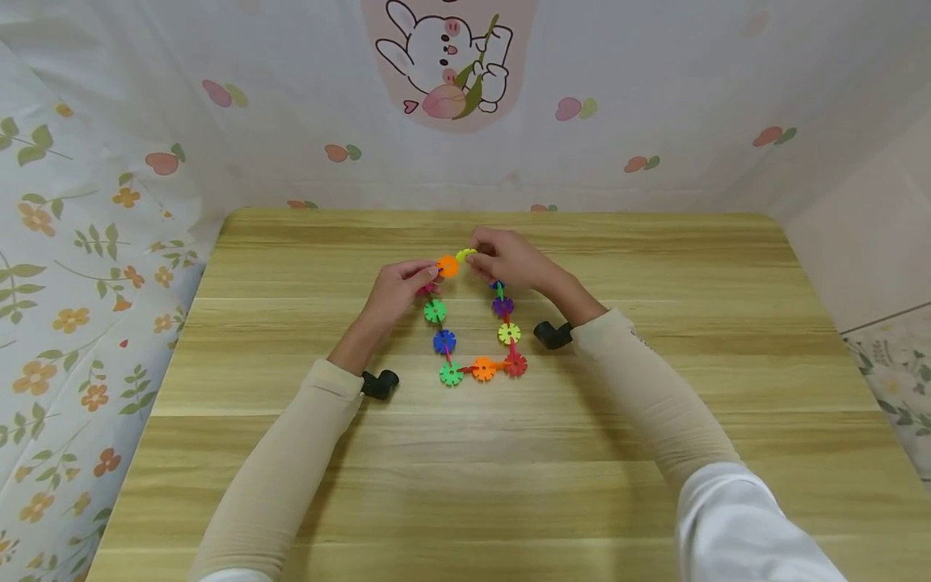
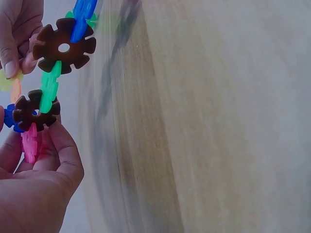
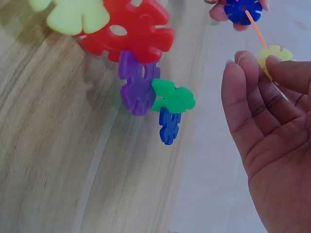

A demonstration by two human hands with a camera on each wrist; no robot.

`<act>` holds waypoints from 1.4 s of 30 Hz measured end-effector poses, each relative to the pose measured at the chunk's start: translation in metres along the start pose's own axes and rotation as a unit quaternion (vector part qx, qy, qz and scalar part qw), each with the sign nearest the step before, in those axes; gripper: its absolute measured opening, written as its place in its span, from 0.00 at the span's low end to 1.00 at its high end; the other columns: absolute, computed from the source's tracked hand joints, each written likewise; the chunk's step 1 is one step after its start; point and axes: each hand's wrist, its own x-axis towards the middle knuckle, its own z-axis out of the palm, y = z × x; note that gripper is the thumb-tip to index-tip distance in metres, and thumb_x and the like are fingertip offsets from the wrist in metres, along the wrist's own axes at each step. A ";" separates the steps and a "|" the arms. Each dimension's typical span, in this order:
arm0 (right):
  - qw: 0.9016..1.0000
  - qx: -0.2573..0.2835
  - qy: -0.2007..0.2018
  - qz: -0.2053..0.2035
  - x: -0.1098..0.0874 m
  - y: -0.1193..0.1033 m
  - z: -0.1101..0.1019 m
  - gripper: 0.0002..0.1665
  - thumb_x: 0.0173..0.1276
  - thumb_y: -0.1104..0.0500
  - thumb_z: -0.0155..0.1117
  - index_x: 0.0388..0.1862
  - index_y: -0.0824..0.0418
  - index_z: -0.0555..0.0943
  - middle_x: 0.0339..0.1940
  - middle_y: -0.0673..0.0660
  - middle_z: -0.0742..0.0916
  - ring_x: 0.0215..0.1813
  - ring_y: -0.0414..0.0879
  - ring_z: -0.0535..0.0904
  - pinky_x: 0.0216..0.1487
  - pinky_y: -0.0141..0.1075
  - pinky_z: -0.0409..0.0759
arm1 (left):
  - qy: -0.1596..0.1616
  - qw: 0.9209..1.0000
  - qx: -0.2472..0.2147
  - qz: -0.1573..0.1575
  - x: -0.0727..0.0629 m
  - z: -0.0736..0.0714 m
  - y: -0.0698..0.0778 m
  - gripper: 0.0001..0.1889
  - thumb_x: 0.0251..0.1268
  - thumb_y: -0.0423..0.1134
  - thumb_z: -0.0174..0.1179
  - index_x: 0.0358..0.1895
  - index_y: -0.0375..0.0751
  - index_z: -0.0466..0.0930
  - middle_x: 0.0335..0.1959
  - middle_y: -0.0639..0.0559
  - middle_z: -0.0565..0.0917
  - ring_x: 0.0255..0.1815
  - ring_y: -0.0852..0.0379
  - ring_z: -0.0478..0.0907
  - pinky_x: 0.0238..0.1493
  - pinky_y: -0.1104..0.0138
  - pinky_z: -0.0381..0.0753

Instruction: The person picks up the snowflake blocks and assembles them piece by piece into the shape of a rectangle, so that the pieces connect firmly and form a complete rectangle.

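A chain of slotted plastic snowflake discs (image 1: 451, 373) in several colours forms a rough U on the table. My left hand (image 1: 396, 295) pinches its far left end, around a blue disc (image 3: 238, 10) beside a pink disc (image 2: 30, 143). An orange disc (image 1: 448, 267) joins that blue disc to a yellow disc (image 1: 466, 255). Between right thumb and fingers, my right hand (image 1: 512, 257) pinches the yellow disc. The chain's other end, a blue disc (image 3: 169, 127) fitted to a green disc (image 3: 174, 97), hangs apart from the right hand.
The wooden table (image 1: 465, 485) reaches a patterned white cloth (image 1: 618, 97) at the back. Floral cloth (image 1: 80, 323) hangs along the left side. Black wrist-worn pieces (image 1: 381, 385) stick out beside both forearms.
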 end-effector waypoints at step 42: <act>0.994 -0.008 0.072 0.082 -0.007 0.029 -0.006 0.12 0.74 0.58 0.54 0.49 0.62 0.81 0.30 0.61 0.83 0.22 0.48 0.71 0.28 0.37 0.73 | 0.000 0.999 0.036 -0.017 -0.001 -0.002 -0.006 0.16 0.75 0.39 0.53 0.53 0.31 0.80 0.44 0.31 0.83 0.41 0.48 0.82 0.50 0.62 0.81</act>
